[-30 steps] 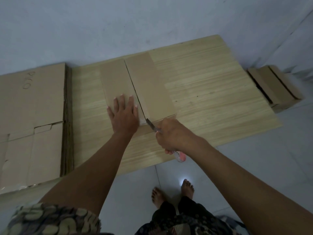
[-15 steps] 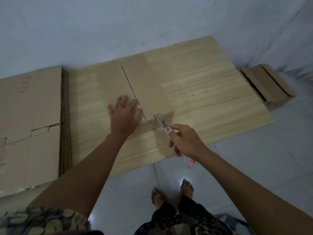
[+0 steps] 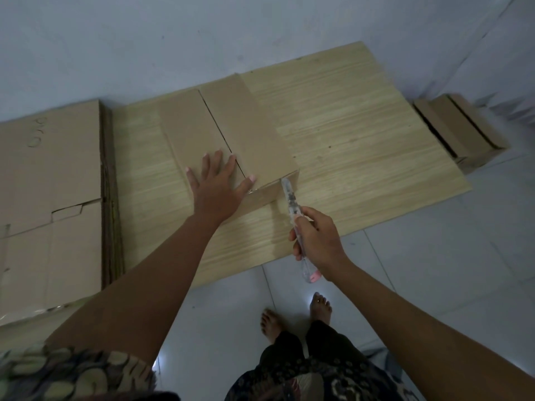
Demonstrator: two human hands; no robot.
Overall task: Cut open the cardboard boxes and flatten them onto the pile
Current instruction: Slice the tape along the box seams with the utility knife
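At frame centre, the cardboard box (image 3: 231, 134) lies on a wooden board (image 3: 347, 134). The left hand (image 3: 217, 186) presses flat on its near end, fingers spread. The right hand (image 3: 317, 238) grips a utility knife (image 3: 291, 201), tip at the box's near right corner. The pile (image 3: 49, 198) of flattened cardboard lies at left.

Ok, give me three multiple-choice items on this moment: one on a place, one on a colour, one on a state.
1. Where does the flattened pile lie, as the camera sees it?
A. left of the wooden board
B. right of it
C. on the box

2. What colour is the butt end of the cutter?
A. green
B. pink
C. black

3. What is the left hand doing?
A. gripping the cutter
B. hanging idle
C. pressing flat on the box

Answers: 1 A, the pile borders the wooden board on its left edge. 2 B, pink shows below the right hand. 3 C, its fingers are spread on the box top.
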